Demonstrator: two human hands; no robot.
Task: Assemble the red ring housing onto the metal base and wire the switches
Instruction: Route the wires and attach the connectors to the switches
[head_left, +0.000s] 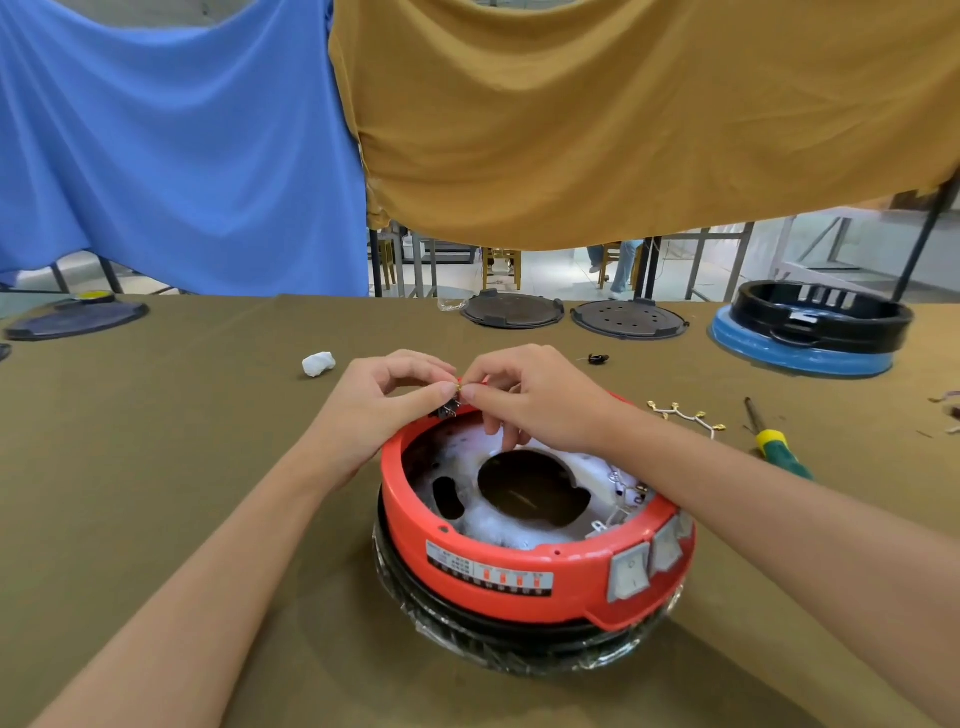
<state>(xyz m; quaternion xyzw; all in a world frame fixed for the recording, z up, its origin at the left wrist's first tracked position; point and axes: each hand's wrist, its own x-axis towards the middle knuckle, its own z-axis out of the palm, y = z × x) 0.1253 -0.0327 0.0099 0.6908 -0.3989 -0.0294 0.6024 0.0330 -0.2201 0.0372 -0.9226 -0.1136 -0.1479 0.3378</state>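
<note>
The red ring housing (519, 587) sits on a black, plastic-wrapped base (498, 639) in the middle of the table. White insulation and a dark round opening (532, 488) show inside it. Two white rocker switches (647, 564) are set in its front right wall. At the far rim, my left hand (384, 400) pinches a small black part (449, 410). My right hand (530, 397) pinches a brass wire terminal (459, 386) against it, fingertips touching. Thin wires (626, 488) lie inside at the right.
A white wire harness with brass terminals (685, 415) and a green-handled screwdriver (779, 441) lie to the right. A white wad (318, 363), dark round plates (511, 310), a small black part (598, 358) and a black ring on a blue base (810, 332) sit further back.
</note>
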